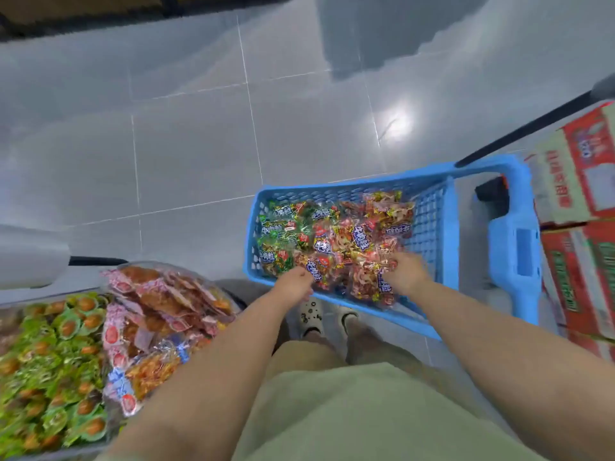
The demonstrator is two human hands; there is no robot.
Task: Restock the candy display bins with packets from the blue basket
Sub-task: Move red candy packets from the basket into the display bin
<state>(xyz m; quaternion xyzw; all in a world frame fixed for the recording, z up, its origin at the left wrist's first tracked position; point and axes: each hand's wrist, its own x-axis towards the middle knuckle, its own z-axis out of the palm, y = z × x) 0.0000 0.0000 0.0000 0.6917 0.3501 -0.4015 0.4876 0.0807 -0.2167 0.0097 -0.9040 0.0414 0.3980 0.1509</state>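
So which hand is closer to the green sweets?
Left. The left hand is at the blue basket rim, toward the green sweets; the right hand is farther right, among the packets.

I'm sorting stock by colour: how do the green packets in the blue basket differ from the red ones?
The green packets lie at the blue basket's left end; red packets fill its middle and right. The left hand and right hand reach red packets; green packets lie untouched. Both carry blue labels.
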